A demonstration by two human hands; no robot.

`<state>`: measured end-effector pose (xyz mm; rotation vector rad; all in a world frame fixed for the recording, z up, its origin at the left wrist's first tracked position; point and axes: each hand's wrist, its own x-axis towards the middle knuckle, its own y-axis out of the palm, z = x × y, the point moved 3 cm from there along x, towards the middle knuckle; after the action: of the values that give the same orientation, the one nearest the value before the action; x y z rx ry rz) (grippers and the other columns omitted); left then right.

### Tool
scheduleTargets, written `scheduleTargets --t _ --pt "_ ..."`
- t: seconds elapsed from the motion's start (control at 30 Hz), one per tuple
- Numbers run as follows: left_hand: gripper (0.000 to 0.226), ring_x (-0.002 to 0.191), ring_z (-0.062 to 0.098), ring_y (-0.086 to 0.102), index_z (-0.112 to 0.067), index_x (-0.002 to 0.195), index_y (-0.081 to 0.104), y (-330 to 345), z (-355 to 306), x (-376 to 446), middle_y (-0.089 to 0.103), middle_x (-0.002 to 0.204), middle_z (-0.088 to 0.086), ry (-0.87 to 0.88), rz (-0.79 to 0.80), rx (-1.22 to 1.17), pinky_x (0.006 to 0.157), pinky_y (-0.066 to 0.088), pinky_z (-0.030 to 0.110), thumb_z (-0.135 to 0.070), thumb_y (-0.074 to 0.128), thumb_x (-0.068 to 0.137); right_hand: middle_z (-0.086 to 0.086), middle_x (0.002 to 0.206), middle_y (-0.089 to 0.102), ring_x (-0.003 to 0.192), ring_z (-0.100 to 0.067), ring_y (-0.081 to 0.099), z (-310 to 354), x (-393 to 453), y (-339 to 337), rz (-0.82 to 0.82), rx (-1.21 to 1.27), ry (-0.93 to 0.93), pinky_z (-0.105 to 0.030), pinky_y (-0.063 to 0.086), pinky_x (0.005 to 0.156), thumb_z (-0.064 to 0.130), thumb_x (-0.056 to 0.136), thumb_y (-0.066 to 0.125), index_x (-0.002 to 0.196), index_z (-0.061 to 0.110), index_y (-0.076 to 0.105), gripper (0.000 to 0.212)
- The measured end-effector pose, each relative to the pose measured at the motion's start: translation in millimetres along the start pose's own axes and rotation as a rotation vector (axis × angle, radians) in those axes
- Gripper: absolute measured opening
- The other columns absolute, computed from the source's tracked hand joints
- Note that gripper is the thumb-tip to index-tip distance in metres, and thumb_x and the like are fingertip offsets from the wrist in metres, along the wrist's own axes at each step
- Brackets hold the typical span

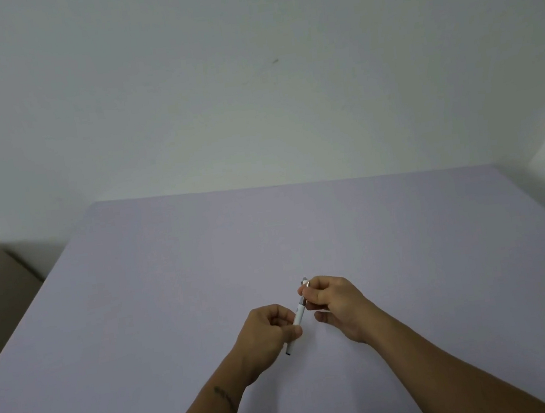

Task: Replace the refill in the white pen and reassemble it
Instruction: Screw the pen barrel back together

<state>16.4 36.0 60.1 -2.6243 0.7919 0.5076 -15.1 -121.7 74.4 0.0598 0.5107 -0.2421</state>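
— White pen [297, 320], that's what both hands are on, held above the lilac tabletop [171, 287], out in front of the person and a little right of centre.

— How are the hands placed?

— From the head camera, the left hand [268, 328] is curled round the lower barrel, fingers pinched onto it, with the dark end poking out below the fist. The right hand [332, 296] has its fingertips [304, 291] closed on the upper end, where there's a metallic bit, perhaps the clip or the tip section; too small to say which.

— So is it apart yet?

— It looks to be in one piece, running on a slant between the two fists. I see no spare refill or loose part lying on the table. My guess is they're twisting at the joint, either just starting to unscrew it or tightening it at the finish. I can't tell which.
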Motion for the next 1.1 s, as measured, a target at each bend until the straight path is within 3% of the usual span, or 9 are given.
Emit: scheduleTargets --t 0.13,0.4,0.53,0.73,0.93,1.1 --pt "0.012 0.070 0.016 0.059 -0.017 0.077 0.068 -0.5 -0.8 0.2 0.067 0.076 0.005 -0.002 0.001 -0.005 0.062 0.045 0.022 -0.008 0.071 0.084 -0.002 0.080 0.071 0.079 -0.017 0.060 2.4 3.4 1.4 -0.041 -0.063 -0.030 -0.029 0.050 0.069 0.013 0.093 0.064 0.078 0.011 0.064 0.015" --pt "0.011 0.072 0.018 0.061 -0.016 0.078 0.068 -5.1 0.9 1.7 0.070 0.081 0.010 0.000 -0.013 -0.021 0.062 0.046 0.021 -0.008 0.071 0.084 -0.002 0.091 0.072 0.086 -0.017 0.060 4.0 0.9 1.9 0.063 0.008 0.014 -0.032 0.051 0.077 0.011 0.096 0.060 0.099 0.013 0.077 0.017" --pt "0.012 0.072 0.017 0.061 -0.016 0.077 0.068 -5.9 2.5 2.3 0.070 0.080 0.009 -0.001 -0.007 -0.023 0.061 0.045 0.021 -0.007 0.070 0.084 -0.003 0.089 0.072 0.086 -0.018 0.060 2.7 3.8 4.2 0.014 -0.024 0.017 -0.032 0.052 0.077 0.009 0.095 0.060 0.093 0.010 0.075 0.015" --pt "0.008 0.068 0.015 0.061 -0.014 0.079 0.069 -5.1 3.3 4.7 0.069 0.077 0.007 0.002 0.005 -0.007 0.061 0.046 0.020 -0.007 0.071 0.083 -0.002 0.075 0.070 0.069 -0.016 0.053 1.7 9.7 4.6 -0.042 -0.039 0.011 -0.027 0.049 0.062 0.009 0.088 0.068 0.075 0.010 0.064 0.014" --pt "0.008 0.067 0.014 0.060 -0.014 0.079 0.070 -5.9 1.0 9.2 0.068 0.075 0.005 0.010 -0.001 -0.024 0.060 0.046 0.020 -0.007 0.071 0.083 -0.002 0.088 0.070 0.081 -0.018 0.057 4.3 7.5 3.3 0.044 0.021 0.027 -0.030 0.051 0.071 0.017 0.094 0.063 0.097 0.012 0.077 0.015" --pt "0.010 0.066 0.013 0.060 -0.015 0.078 0.069 -4.7 1.8 9.2 0.068 0.075 0.005 0.007 0.006 -0.036 0.059 0.046 0.018 -0.006 0.070 0.084 -0.003 0.085 0.070 0.081 -0.017 0.058 6.2 10.4 2.7 0.001 -0.049 0.006 -0.029 0.050 0.071 0.013 0.093 0.065 0.085 0.008 0.071 0.012"
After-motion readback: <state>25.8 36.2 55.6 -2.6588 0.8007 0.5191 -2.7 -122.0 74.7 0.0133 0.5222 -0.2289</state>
